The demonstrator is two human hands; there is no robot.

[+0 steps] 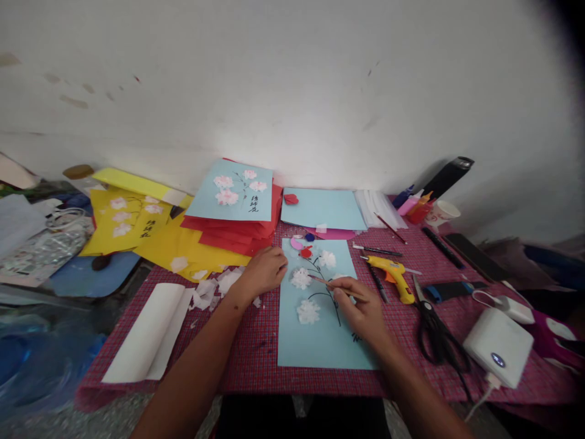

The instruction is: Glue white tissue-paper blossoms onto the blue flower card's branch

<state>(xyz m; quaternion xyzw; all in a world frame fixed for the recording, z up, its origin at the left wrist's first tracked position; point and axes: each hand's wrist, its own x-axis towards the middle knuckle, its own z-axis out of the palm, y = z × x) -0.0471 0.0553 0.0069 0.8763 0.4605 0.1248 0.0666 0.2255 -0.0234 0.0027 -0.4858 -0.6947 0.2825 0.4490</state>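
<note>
In my right hand point(361, 305) is a thin wooden paintbrush point(336, 285), pinched between the fingers, its tip at the middle-left white paper flower point(301, 278). That flower sits on a light blue sheet point(299, 347) with black painted stems. A second white flower point(326, 259) is above it and another white flower point(308, 311) below; one more is partly hidden by my right hand. My left hand point(267, 271) rests at the sheet's left edge, fingers curled in, with nothing visible in them. Small red point(306, 251), pink and dark blue pieces lie at the sheet's top.
A finished blue flower picture point(242, 195) tops red sheets at the back left, beside yellow sheets point(178, 250). White paper scraps point(205, 294) and folded white paper point(141, 335) lie left. To the right are a yellow glue gun point(390, 274), scissors point(434, 329) and a white power bank point(498, 347).
</note>
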